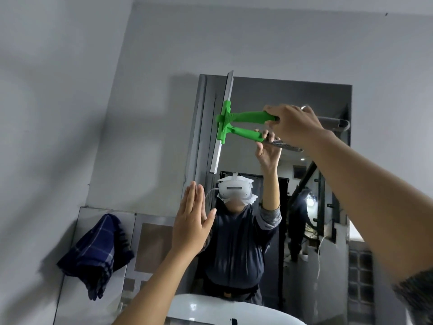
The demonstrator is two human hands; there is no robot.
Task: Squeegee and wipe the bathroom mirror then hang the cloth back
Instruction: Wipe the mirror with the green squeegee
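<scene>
A green squeegee (pixel 243 117) with a long metal blade (pixel 222 123) stands upright against the left part of the bathroom mirror (pixel 304 97), near its top left corner. My right hand (pixel 295 124) is shut on the handle's end, arm reaching up from the lower right. My left hand (pixel 191 221) is raised flat with fingers together and thumb apart, close to the mirror's left edge, holding nothing. A dark blue checked cloth (pixel 96 252) hangs on the wall at the lower left. The mirror reflects the squeegee, my arm and a headset.
A white basin (pixel 210 308) sits below the mirror at the bottom centre. Grey wall surrounds the mirror, with tiled panels (pixel 152 238) behind the cloth. The mirror also reflects a doorway and a stair rail at the right.
</scene>
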